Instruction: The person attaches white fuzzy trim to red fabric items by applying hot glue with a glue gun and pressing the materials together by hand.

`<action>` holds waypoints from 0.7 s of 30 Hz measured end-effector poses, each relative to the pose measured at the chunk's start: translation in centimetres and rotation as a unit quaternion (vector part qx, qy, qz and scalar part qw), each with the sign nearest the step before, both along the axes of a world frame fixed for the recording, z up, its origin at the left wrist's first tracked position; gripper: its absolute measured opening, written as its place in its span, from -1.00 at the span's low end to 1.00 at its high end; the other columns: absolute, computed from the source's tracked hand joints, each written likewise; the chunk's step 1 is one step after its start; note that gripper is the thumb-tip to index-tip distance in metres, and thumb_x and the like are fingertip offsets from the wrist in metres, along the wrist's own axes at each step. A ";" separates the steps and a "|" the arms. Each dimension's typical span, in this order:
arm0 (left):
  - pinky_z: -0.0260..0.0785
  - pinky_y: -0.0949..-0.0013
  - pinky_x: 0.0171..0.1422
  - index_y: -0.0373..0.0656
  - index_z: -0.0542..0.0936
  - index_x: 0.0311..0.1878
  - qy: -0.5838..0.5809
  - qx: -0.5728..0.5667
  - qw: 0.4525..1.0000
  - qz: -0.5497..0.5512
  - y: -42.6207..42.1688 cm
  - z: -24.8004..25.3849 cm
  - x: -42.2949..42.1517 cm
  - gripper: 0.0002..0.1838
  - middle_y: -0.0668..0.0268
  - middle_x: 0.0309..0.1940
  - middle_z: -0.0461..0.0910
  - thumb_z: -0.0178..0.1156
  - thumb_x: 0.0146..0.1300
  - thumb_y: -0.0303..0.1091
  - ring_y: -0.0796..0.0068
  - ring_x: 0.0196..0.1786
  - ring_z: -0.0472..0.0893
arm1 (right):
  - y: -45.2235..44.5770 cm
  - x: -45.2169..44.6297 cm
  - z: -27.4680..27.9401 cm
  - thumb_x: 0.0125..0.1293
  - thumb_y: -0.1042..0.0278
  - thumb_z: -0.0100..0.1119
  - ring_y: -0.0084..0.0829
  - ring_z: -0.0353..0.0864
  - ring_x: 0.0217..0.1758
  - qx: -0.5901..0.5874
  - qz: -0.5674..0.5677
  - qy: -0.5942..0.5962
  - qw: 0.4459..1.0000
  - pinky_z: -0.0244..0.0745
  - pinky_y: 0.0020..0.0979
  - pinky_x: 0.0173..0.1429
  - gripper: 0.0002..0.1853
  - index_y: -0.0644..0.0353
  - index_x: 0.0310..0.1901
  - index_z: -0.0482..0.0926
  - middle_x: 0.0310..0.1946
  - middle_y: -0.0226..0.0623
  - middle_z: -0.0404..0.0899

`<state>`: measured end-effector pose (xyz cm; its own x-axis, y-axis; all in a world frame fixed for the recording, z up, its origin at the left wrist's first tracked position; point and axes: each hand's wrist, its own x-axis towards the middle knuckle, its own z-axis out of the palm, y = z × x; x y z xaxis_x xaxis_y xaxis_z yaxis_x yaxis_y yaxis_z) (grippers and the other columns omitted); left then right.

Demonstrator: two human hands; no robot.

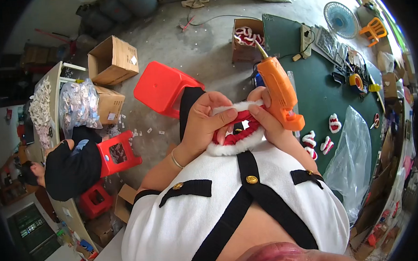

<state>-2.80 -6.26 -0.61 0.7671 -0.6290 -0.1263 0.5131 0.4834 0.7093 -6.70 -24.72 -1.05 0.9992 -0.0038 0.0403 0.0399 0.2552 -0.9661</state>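
Note:
In front of my chest is a red fabric ring with fluffy white trim [237,143], possibly a small collar. My left hand [208,119] pinches its upper left edge between thumb and fingers. On the opposite side, the thumb of my right hand [271,125] presses on the white trim. An orange hot glue gun [278,88] lies across my right hand and appears held in it, nozzle pointing up and away from me. The fingers behind the gun are partly hidden.
A green table [319,88] at right carries a clear plastic bag [350,157], small red-and-white pieces [334,123], scissors [375,121] and tape [355,80]. Beyond my left arm stands a red stool [163,88]. Another person [75,159] sits at the left bench. An open carton [247,52] holds red-and-white pieces.

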 end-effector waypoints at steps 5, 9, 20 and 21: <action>0.38 0.63 -0.42 -0.23 0.45 -0.07 0.042 0.066 0.995 0.056 -0.9 0.3 -0.1 -0.75 0.30 -0.36 0.56 0.21 0.19 -0.58 0.67 -0.49 0.52 | 0.1 0.5 0.4 0.17 0.54 0.14 -0.55 0.37 -0.21 0.008 0.033 0.038 0.999 0.28 -0.53 -0.06 -0.74 0.12 -0.34 0.20 -0.30 -0.34 0.40; 0.41 0.56 -0.08 -0.18 0.43 -0.02 -0.056 0.063 0.995 0.054 -1.1 0.9 0.5 -0.72 0.31 -0.25 0.56 0.22 0.21 -0.51 0.59 -0.16 0.57 | 0.2 0.3 1.6 0.18 0.52 0.14 -0.55 0.36 -0.21 -0.047 0.027 0.055 0.997 0.28 -0.53 -0.05 -0.74 0.11 -0.34 0.19 -0.30 -0.34 0.40; 0.41 0.59 -0.17 -0.21 0.44 -0.03 0.018 0.028 0.999 -0.005 -1.2 0.1 1.0 -0.71 0.35 -0.34 0.56 0.24 0.19 -0.51 0.63 -0.27 0.56 | 0.8 0.4 -0.4 0.16 0.52 0.16 -0.57 0.35 -0.20 0.037 0.055 0.024 0.998 0.27 -0.53 -0.04 -0.74 0.12 -0.34 0.21 -0.29 -0.37 0.39; 0.41 0.61 -0.20 -0.22 0.45 -0.05 0.043 0.017 0.999 0.005 -1.3 0.2 0.9 -0.71 0.38 -0.38 0.55 0.25 0.18 -0.51 0.66 -0.31 0.56 | 0.9 0.3 -0.4 0.15 0.53 0.17 -0.57 0.35 -0.20 0.071 0.054 0.034 0.995 0.27 -0.54 -0.04 -0.74 0.12 -0.34 0.22 -0.29 -0.37 0.39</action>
